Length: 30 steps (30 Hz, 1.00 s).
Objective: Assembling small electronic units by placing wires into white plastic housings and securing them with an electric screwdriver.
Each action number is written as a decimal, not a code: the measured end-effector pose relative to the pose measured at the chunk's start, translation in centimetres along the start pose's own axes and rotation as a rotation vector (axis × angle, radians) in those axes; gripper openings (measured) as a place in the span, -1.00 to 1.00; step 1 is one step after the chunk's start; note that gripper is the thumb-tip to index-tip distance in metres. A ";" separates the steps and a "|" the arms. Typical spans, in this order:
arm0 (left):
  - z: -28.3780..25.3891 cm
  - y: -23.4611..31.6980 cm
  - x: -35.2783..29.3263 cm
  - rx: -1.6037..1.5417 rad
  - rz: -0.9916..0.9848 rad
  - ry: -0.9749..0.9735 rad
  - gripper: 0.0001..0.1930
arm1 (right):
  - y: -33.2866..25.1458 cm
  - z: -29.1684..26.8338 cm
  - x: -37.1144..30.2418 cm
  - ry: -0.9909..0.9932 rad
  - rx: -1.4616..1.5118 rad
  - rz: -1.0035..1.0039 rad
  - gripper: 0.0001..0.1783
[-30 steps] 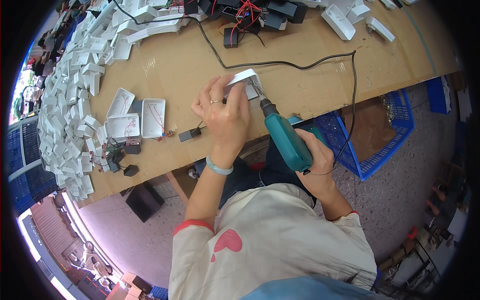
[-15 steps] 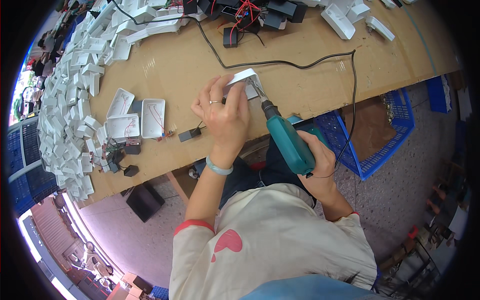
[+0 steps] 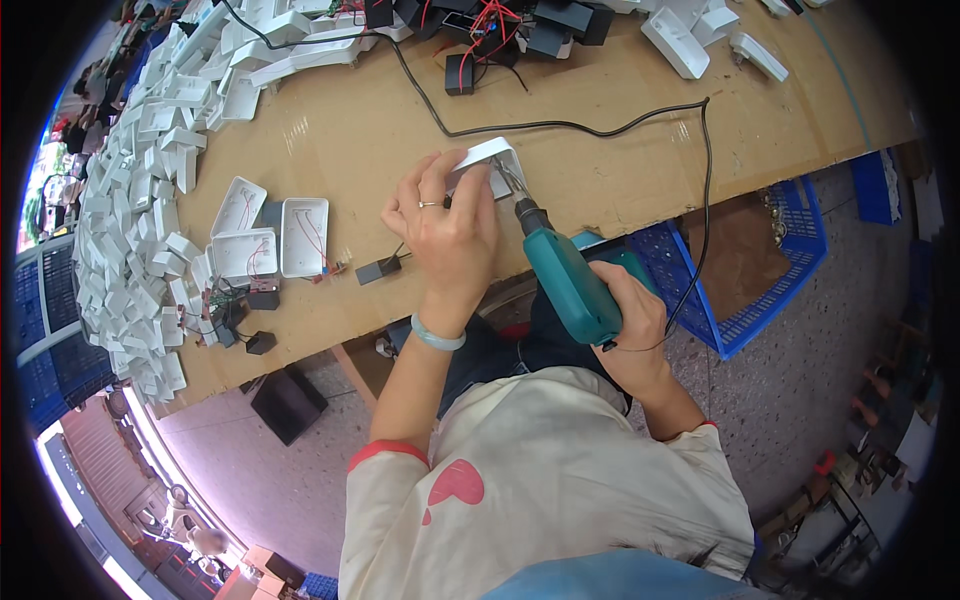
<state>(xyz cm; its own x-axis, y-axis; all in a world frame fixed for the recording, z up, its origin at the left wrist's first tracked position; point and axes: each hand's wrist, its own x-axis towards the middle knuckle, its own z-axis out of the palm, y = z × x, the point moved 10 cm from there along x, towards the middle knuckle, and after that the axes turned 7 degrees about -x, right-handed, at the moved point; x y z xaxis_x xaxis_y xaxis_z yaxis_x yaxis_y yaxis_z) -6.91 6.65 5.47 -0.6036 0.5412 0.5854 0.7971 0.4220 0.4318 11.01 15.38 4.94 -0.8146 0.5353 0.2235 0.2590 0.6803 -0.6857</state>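
Note:
My left hand point(image 3: 445, 215) is closed around the left side of a white plastic housing point(image 3: 508, 160), tilted at the table's near edge. In my right hand point(image 3: 632, 315) is a green electric screwdriver point(image 3: 572, 285), gripped by its rear body. Its metal bit point(image 3: 512, 183) reaches into the housing; the exact spot the tip touches is too small to tell. A small black box point(image 3: 378, 270) on a thin wire lies on the table just left of my left wrist.
Three open white housings point(image 3: 304, 238) with red wires lie at left, beside a large heap of white housings point(image 3: 140, 220). Black boxes point(image 3: 548, 38) with red wires sit at the back. A black cable point(image 3: 560, 126) crosses the cardboard-covered table point(image 3: 360, 120). A blue crate point(image 3: 730, 335) stands at right.
The screwdriver and my right hand have shifted slightly left, toward my body's middle. My left hand and the housing have barely moved.

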 end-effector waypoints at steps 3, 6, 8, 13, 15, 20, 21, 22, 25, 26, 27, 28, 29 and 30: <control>-0.1 0.0 0.0 0.013 0.001 0.000 -0.84 | 0.2 0.1 -0.2 -0.006 -0.012 0.011 -0.51; 0.0 -0.1 -0.1 0.005 0.000 0.000 -0.84 | -0.1 -0.2 0.1 0.018 0.013 0.007 -0.51; 0.0 0.0 0.0 0.007 -0.002 0.003 -0.84 | -0.3 -0.3 0.2 0.029 0.012 -0.004 -0.51; -0.1 0.0 0.0 0.001 0.002 0.005 -0.84 | -0.5 -0.4 0.4 0.042 0.000 -0.025 -0.50; 0.0 0.0 0.0 -0.003 0.002 0.008 -0.84 | -0.2 -0.3 0.3 0.021 0.000 -0.003 -0.50; -0.1 0.0 -0.1 0.008 0.003 0.020 -0.86 | -0.4 -0.6 0.2 0.010 -0.004 0.005 -0.51; -0.1 0.0 0.0 0.007 0.003 0.020 -0.86 | -0.4 -0.6 0.1 0.011 -0.005 0.002 -0.51; 0.0 0.0 0.0 0.000 0.003 0.018 -0.86 | -0.4 -0.7 0.0 0.011 -0.005 0.002 -0.51; 0.0 0.0 -0.1 -0.003 0.005 0.017 -0.87 | -0.2 -0.6 -0.3 0.008 0.000 0.008 -0.51; 0.0 0.0 -0.1 0.001 0.008 0.019 -0.87 | -0.2 -0.6 -0.4 0.009 -0.007 0.000 -0.50; -0.1 0.0 -0.1 0.001 0.008 0.018 -0.87 | -0.3 -0.6 -0.4 0.011 -0.014 -0.008 -0.49; -0.1 -0.1 -0.1 -0.007 0.008 0.019 -0.87 | -0.3 -0.7 -0.5 0.011 -0.014 -0.008 -0.49; -0.1 -0.1 -0.1 -0.016 0.008 0.020 -0.87 | -0.2 -0.5 -0.6 -0.007 -0.017 0.019 -0.48; -0.1 -0.1 -0.1 -0.015 0.008 0.020 -0.87 | 0.0 -0.4 -0.7 -0.025 -0.021 0.046 -0.47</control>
<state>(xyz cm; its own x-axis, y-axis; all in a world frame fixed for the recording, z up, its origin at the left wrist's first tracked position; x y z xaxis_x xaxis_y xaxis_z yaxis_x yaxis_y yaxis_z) -6.93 6.46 5.42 -0.5970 0.5300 0.6023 0.8022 0.4063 0.4376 11.79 15.23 5.03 -0.8142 0.5536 0.1749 0.3066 0.6659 -0.6802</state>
